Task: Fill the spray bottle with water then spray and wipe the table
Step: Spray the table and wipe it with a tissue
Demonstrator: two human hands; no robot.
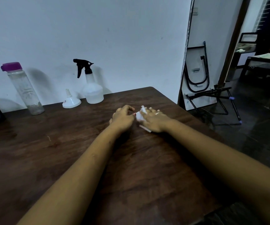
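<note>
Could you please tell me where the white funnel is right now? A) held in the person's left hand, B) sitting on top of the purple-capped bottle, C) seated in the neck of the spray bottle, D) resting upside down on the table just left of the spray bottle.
D: the white funnel rests wide mouth down on the table, spout up, just left of the spray bottle, whose black trigger head is on.

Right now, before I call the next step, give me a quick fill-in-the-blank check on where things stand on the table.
1. The spray bottle stands by the wall with its black trigger head ____.
2. The white funnel rests upside down, just ____ of the spray bottle.
3. The water bottle has a ____ cap.
4. Both hands meet over a white ____ on the table.

Missing words: on; left; purple; cloth
</note>
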